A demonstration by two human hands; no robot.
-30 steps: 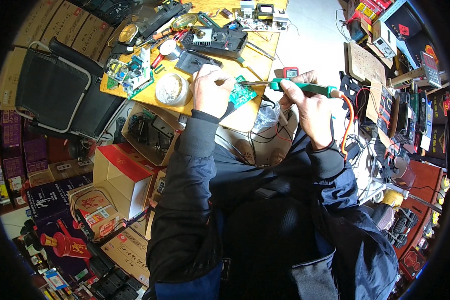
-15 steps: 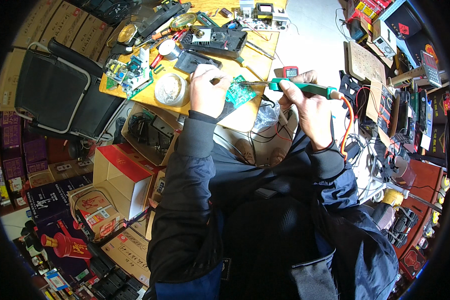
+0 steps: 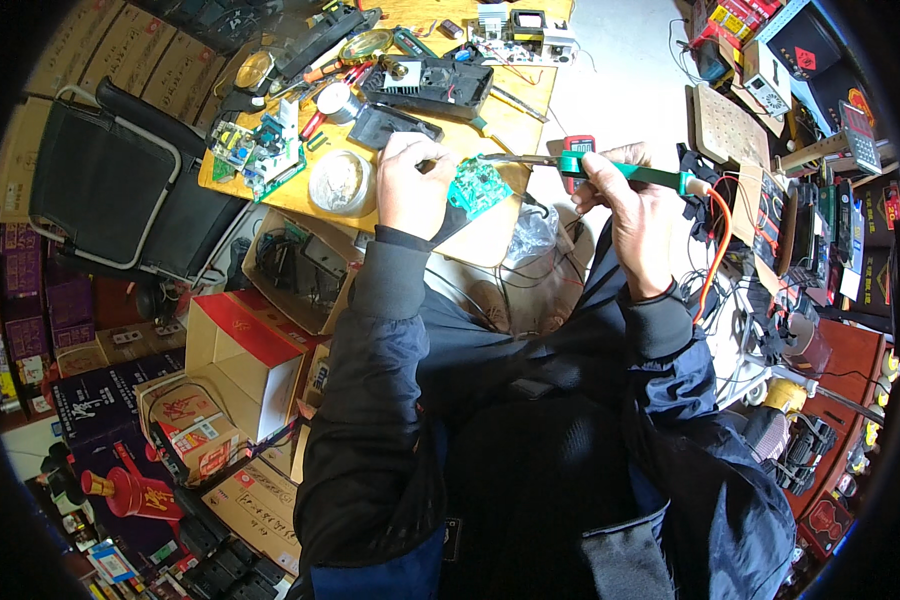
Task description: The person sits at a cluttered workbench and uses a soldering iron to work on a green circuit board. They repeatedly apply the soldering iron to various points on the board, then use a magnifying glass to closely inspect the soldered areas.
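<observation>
My right hand (image 3: 638,215) is wrapped round the green handle of a soldering iron (image 3: 620,170), whose orange cord curves down from its rear end. The iron's dark metal shaft points left, and its tip reaches the far edge of a green circuit board (image 3: 482,186). Closed, with bent fingers, my left hand (image 3: 413,185) grips the board's left side; the fingertips are partly hidden. The board is tilted over the near right corner of the wooden table (image 3: 495,240). Left of that hand stands a round clear tub (image 3: 342,182).
Beyond my hands lie a black plastic casing (image 3: 430,85), a solder spool (image 3: 338,102) and another circuit board (image 3: 260,150). A red meter (image 3: 577,160) is behind the iron. A black chair (image 3: 110,180) stands left; an open carton (image 3: 245,355) sits below the table.
The soldering iron and my right hand have shifted slightly right, and the iron lies more level. The board has moved a little nearer to me. My left hand has barely moved.
</observation>
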